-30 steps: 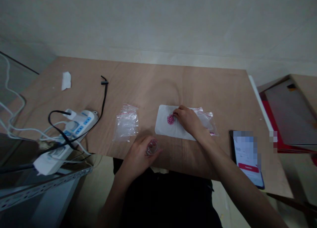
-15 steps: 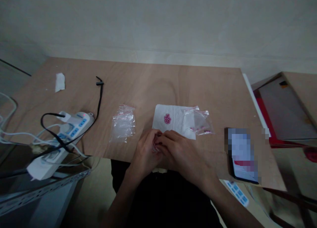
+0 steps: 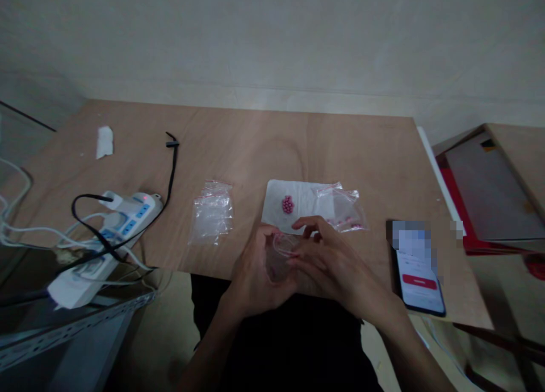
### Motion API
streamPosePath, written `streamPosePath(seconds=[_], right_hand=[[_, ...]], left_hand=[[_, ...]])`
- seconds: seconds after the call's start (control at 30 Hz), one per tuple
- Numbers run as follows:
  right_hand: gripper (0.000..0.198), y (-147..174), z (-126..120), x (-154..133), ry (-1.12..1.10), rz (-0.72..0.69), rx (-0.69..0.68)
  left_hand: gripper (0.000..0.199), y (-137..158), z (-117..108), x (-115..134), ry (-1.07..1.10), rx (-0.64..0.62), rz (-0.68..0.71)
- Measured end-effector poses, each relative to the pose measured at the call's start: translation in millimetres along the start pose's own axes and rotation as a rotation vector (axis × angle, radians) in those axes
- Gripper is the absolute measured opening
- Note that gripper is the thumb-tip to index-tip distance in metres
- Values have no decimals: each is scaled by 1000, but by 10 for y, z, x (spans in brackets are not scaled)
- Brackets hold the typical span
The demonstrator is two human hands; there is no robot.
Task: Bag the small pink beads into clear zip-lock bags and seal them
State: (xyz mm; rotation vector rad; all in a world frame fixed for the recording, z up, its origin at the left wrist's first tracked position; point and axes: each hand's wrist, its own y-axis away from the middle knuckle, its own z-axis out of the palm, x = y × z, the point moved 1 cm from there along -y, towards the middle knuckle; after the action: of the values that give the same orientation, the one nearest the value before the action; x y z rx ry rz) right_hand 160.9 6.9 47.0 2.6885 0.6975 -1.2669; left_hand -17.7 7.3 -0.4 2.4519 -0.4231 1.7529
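Observation:
Low at the table's front edge, my left hand [image 3: 259, 275] is closed around one side of a small clear zip bag [image 3: 279, 261]. The bag's pinkish rim bows open in a loop between my hands. At its other side, my right hand [image 3: 330, 261] grips the rim between thumb and fingers, with the index finger arched above. Whether anything lies inside this bag, I cannot tell. Just beyond my hands, a cluster of pink beads [image 3: 288, 204] rests on a white paper tissue [image 3: 304, 193]. Overlapping the tissue's right side are clear bags [image 3: 344, 207] with a few pink beads inside.
Left of the tissue lies a pile of clear zip bags [image 3: 212, 213]. A white power strip [image 3: 138, 210] with tangled cables [image 3: 172, 171] occupies the left edge. A phone [image 3: 419, 273] lies at the right, and a scrap of white paper [image 3: 104, 142] at the back left.
My hands have moved apart, the right one shifting rightward. The bag, bunched between my fingers before, is now spread with its mouth opened. The phone screen shows differently.

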Motion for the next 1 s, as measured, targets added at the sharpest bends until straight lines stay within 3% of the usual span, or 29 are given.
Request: streamPosePath(seconds=[0.07,0.17,0.33,0.43,0.67,0.83,1.0], right_hand=[[12,25,-14,34,-32,53,68],[9,23,3,76,-147,134,173],[20,-19,110,159,-456,303,448],[4,-49,175,162,-514,280,472],[9,-62,223,115,-437,217,547],[6,-101,323,119,-658,276,483],[14,-147,376,84,-810,310,556]], left_hand=[[31,-32,-24,53,90,31,19],[7,-98,-56,97,184,192,-34],[19,-121,-67,88,293,334,-147],[25,-89,-38,73,349,390,-171],[22,-97,-26,70,342,362,-176],[23,-113,-44,92,334,375,-130],[29,-117,18,133,375,381,-150]])
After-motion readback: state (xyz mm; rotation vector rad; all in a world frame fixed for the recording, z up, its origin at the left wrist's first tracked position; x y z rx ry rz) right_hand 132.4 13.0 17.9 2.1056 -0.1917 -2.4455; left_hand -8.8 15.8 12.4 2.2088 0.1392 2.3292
